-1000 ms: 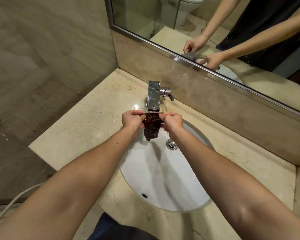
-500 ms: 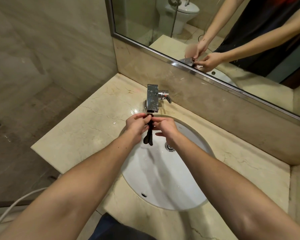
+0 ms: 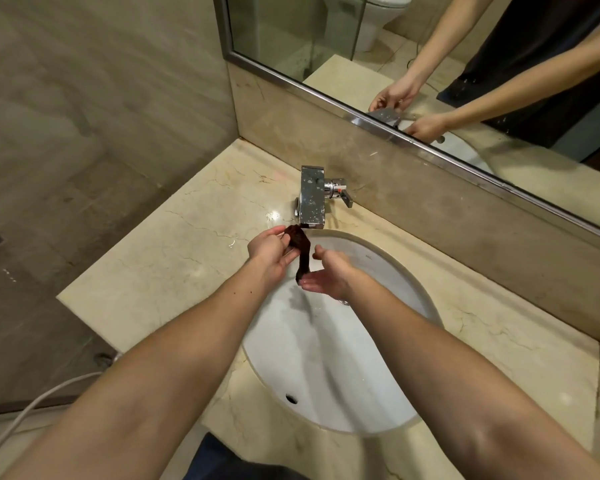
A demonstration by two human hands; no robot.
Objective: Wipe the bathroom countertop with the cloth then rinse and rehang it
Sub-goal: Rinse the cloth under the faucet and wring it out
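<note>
A small dark reddish-brown cloth hangs wet and twisted over the white sink basin, just below the chrome faucet spout. My left hand pinches the cloth's top end. My right hand is lower, palm up with fingers spread, touching the cloth's bottom end. I see no stream of water clearly. The beige marble countertop surrounds the basin.
The faucet lever sticks out to the right of the spout. A mirror runs along the back wall and reflects my arms. A white hose crosses the floor at lower left. The counter's left edge drops to the tiled floor.
The cloth was spread between both hands, then bunched. Now my left hand holds its top and my right hand has dropped below it, opened palm up.
</note>
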